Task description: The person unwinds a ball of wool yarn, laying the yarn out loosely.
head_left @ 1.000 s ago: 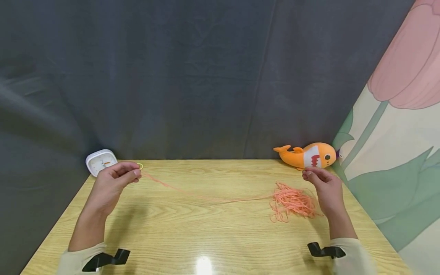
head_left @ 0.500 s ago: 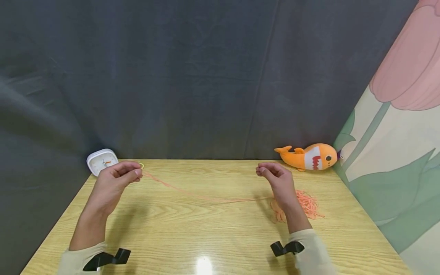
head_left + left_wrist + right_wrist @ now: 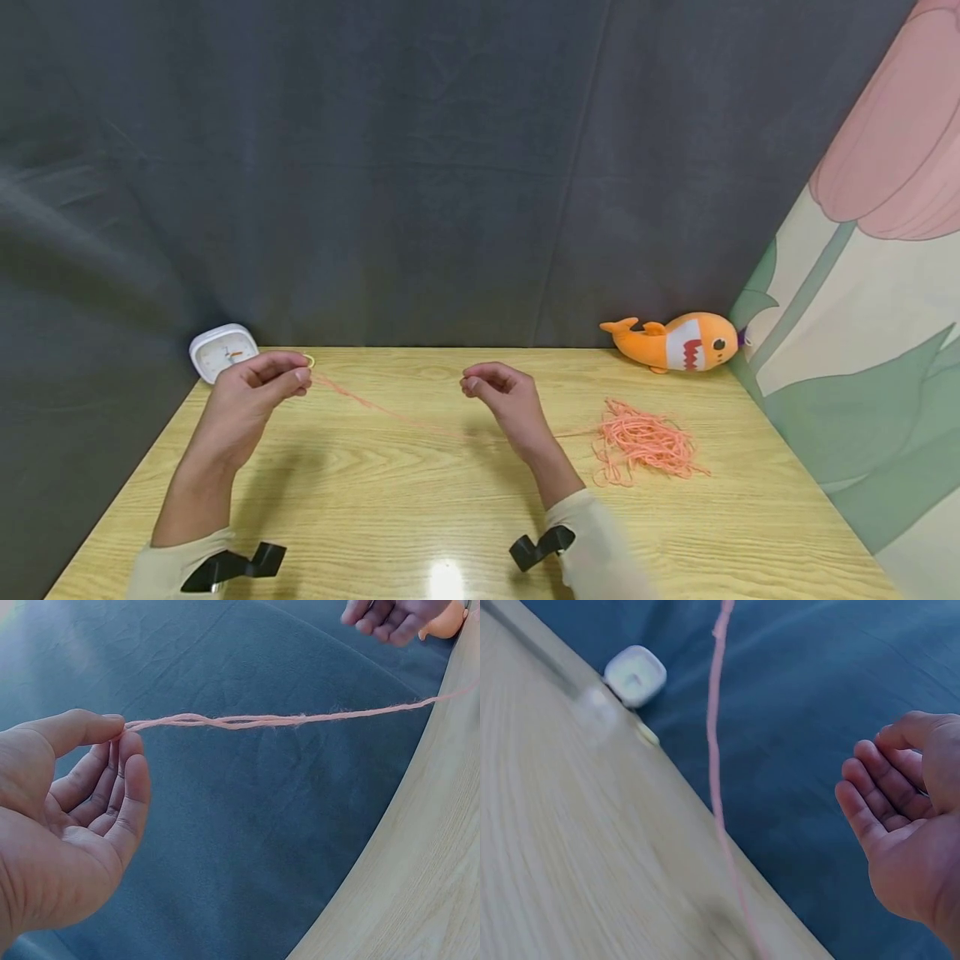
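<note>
My left hand (image 3: 243, 404) pinches the end of a coral-pink yarn strand (image 3: 330, 717) between thumb and fingertips, raised above the table. Near the fingers the strand is doubled and loosely twisted. From there it sags across to a loose heap of the same yarn (image 3: 648, 442) on the table at right. My right hand (image 3: 516, 408) hovers near the middle, above the strand and apart from it. Its fingers are loosely curled, thumb near the index finger, and nothing visible is held. In the right wrist view the strand (image 3: 715, 750) passes left of that hand (image 3: 915, 817).
An orange plush shark (image 3: 675, 342) lies at the back right of the wooden table (image 3: 420, 517). At the back left stands a white clock (image 3: 222, 350), partly behind my left hand. Beside those fingers shows a small yellow curved object (image 3: 311, 361). A dark curtain (image 3: 420, 183) hangs behind.
My right hand has moved left from over the yarn heap to near the table's middle, uncovering the heap. The left hand and its strand have hardly moved.
</note>
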### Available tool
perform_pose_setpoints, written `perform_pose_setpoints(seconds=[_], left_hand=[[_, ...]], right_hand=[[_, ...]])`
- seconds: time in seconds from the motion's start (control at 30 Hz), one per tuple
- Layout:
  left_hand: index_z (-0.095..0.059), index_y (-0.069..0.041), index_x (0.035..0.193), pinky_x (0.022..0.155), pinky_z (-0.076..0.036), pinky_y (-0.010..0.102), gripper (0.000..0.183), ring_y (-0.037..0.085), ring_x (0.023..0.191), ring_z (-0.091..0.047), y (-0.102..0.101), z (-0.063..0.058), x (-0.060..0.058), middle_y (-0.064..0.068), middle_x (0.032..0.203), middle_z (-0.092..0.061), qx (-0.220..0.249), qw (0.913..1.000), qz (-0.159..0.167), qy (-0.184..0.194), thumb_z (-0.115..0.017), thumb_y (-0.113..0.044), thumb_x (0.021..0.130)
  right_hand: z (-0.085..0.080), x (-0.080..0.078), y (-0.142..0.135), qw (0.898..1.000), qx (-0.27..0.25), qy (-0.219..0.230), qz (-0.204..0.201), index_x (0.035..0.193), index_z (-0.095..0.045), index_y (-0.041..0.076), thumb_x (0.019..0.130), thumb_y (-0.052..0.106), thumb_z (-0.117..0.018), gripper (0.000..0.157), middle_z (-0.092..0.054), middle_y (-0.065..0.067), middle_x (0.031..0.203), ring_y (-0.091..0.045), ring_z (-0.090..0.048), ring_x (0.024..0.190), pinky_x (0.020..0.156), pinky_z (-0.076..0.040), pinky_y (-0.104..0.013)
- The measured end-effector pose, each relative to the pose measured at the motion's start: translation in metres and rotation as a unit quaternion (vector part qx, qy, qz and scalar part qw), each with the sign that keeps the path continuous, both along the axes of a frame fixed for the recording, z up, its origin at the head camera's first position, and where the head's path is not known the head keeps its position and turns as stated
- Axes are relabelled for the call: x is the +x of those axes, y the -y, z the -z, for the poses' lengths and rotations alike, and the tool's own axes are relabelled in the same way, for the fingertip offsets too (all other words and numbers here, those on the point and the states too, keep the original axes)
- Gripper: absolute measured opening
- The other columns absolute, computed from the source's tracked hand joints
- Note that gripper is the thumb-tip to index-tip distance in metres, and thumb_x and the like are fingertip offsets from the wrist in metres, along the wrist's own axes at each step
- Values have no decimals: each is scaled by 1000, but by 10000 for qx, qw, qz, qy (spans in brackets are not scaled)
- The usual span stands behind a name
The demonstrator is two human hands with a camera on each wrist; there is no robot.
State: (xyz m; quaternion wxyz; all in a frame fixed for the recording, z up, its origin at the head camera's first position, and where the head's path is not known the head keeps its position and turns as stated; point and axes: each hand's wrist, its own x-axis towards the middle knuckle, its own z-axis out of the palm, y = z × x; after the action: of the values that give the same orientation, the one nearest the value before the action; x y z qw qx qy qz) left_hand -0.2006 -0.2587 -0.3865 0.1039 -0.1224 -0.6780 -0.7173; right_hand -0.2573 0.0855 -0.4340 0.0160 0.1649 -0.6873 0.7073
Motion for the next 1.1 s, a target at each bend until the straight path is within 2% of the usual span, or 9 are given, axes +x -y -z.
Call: perform_pose_setpoints(seconds=[0.23, 0.33, 0.43, 0.6, 0.77, 0.87, 0.93, 1.0, 1.1], left_hand=[[-73, -8, 104, 78, -57, 18, 11, 6, 82, -67, -3, -1, 1, -8, 89, -71, 18, 10000, 0, 19, -68, 0, 97], [-72, -8, 103, 77, -57, 18, 11, 5, 82, -67, -2, -1, 1, -8, 89, -71, 23, 10000, 43, -10, -67, 0, 98], [-74, -11, 102, 77, -57, 18, 13, 5, 82, -67, -3, -1, 1, -8, 89, -72, 12, 10000, 47, 1, -67, 0, 98], [-74, -14, 102, 78, -57, 18, 15, 5, 82, -68, -3, -2, 1, -9, 90, -72, 5, 10000, 24, 50, -68, -1, 98], [-74, -16, 102, 78, -58, 18, 17, 5, 82, -68, -3, -2, 0, -9, 90, -72, 20, 10000, 51, 41, -67, 0, 98], [-74, -11, 103, 78, -57, 18, 15, 5, 82, -68, -4, -2, 1, -8, 89, -72, 53, 10000, 31, 44, -67, 1, 98], [-74, -8, 104, 78, -57, 19, 13, 6, 82, -68, -4, -1, 1, -8, 89, -72, 64, 10000, 0, 44, -67, 1, 97], [-74, -8, 103, 78, -57, 18, 12, 6, 82, -68, -4, -1, 0, -8, 89, -72, 54, 10000, -39, 53, -67, 1, 97], [-74, -12, 102, 77, -57, 18, 15, 5, 82, -68, -3, -1, 0, -8, 90, -72, 37, 10000, -37, 24, -67, 0, 97]], right_hand=[[4, 3, 45, 9981, -26, 187, -591, 116, -70, -5, 98, 7, -69, 22, -74, 0, 100, -14, -71, 95, 92, -60, -28], [7, 5, 61, 9964, 112, 200, -812, 117, -70, -4, 98, 9, -69, 24, -74, -6, 106, -9, -70, 96, 93, -60, -30], [10, 5, 74, 9953, 297, 159, -910, 117, -72, -2, 98, 10, -70, 23, -73, -15, 113, -6, -70, 95, 89, -59, -26], [16, 6, 86, 9938, 459, 142, -1007, 116, -73, -1, 97, 11, -71, 23, -72, -21, 116, -5, -67, 91, 81, -55, -18], [22, 7, 91, 9905, 596, 159, -1231, 116, -73, 0, 97, 13, -72, 23, -73, -20, 115, -5, -65, 88, 78, -53, -18], [25, 7, 93, 9880, 707, 126, -1369, 114, -74, -1, 97, 14, -73, 23, -73, -21, 112, -5, -65, 86, 76, -53, -18], [25, 8, 93, 9866, 779, 78, -1433, 114, -74, -2, 97, 14, -72, 24, -74, -22, 109, -5, -66, 85, 78, -57, -24], [27, 8, 93, 9863, 763, 19, -1461, 113, -74, -4, 98, 14, -71, 23, -74, -22, 106, -12, -70, 87, 84, -61, -35], [26, 10, 89, 9872, 702, 29, -1430, 111, -75, -2, 99, 16, -71, 22, -75, -19, 105, -14, -72, 89, 93, -59, -53]])
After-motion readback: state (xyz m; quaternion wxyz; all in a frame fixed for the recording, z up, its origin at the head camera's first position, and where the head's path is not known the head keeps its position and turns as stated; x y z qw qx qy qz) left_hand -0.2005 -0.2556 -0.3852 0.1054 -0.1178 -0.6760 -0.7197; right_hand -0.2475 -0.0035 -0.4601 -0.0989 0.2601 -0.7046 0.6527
